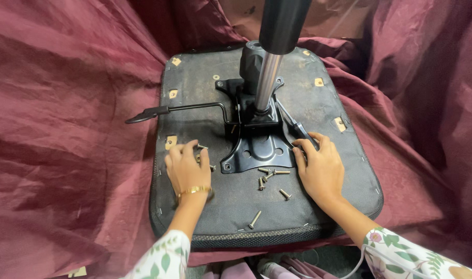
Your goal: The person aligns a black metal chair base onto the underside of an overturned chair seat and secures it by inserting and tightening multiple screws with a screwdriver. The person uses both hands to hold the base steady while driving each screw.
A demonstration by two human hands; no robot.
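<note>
Screws [269,173] lay scattered on the upturned chair seat [205,217], loose between the person's two hands and just short of the black mounting plate [256,150]. The left hand [187,168], a gold bangle at its wrist, had its fingers curled together over a few more screws beside the plate's corner; whether any was pinched could not be told. The right hand [321,168] rested with fingers spread, not clamped, its fingertips touching a dark tool handle [298,126] against the plate's far edge. Above both, the gas cylinder [269,77] rose from the plate. Judged from this, picking one screw at a time would serve best. Maroon cloth [65,129] surrounded the seat.
</note>
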